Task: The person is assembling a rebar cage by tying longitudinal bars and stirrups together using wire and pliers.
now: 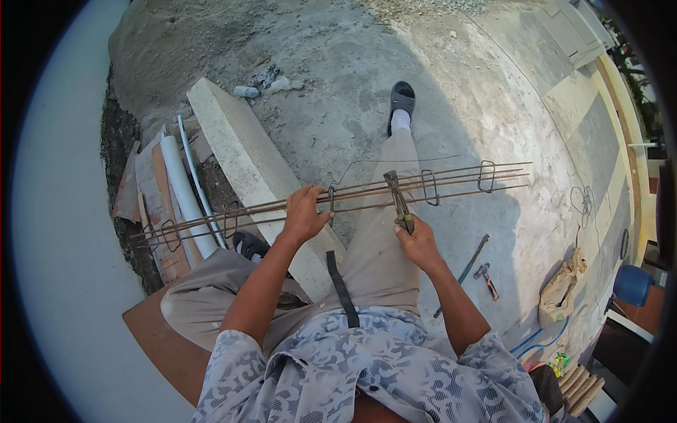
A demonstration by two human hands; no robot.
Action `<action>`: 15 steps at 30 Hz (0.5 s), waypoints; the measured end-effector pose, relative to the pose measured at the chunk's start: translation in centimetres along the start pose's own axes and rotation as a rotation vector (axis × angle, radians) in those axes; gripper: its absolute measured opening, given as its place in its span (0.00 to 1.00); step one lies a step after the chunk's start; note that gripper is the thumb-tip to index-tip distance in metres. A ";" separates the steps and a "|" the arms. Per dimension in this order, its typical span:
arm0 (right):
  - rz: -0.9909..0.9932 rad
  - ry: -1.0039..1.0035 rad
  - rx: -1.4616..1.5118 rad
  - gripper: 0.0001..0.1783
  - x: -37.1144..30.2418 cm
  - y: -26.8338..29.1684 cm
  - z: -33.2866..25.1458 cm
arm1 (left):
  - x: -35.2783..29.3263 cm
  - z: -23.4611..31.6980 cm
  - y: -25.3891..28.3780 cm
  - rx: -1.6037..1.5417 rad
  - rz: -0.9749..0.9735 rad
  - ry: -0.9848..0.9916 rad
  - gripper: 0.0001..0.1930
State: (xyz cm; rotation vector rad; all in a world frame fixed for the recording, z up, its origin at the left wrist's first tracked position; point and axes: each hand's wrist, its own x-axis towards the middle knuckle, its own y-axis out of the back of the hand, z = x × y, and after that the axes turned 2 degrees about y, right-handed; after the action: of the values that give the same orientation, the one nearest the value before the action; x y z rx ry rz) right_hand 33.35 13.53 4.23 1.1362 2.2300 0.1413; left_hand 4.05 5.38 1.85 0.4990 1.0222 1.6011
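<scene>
Across my legs lies a long, narrow cage of thin rusty steel rods (278, 206), with several dark square wire stirrups (429, 188) spaced along it. My left hand (305, 215) is closed around the rods at mid-length, right beside one stirrup (331, 201). From about that stirrup a thin tie wire (395, 161) bends up and runs off to the right above the rods. My right hand (419, 244) grips the yellowish-green handles of a pair of end-cutting pincers (399, 197). The pincers' head overlaps the upper rods; whether the jaws hold anything is too small to tell.
Beneath the cage, a concrete beam (240, 144) slants toward me. White pipes (185, 194) and boards lie at the left, beside a pale wall (63, 233). On the right are a hammer (486, 281), a dark bar (471, 262), a torn paper bag (562, 289) and a blue hose (543, 345).
</scene>
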 end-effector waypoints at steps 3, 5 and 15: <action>-0.122 0.019 -0.037 0.14 -0.5 -0.5 -0.1 | 1.1 -2.0 -1.1 0.025 -0.098 0.007 0.34; -0.214 0.018 -0.044 0.15 -1.3 -0.7 -2.4 | 1.7 -2.6 -0.9 -0.007 -0.150 -0.010 0.35; -0.672 -0.004 -0.210 0.21 -1.7 -3.5 -6.5 | 3.2 -2.3 -0.8 -0.096 -0.278 0.108 0.45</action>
State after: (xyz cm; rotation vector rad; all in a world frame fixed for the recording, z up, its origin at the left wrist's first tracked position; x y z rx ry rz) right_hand 27.92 11.17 9.00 0.2435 2.3986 0.0866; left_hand 1.85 7.56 -0.64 0.1966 1.0409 1.4312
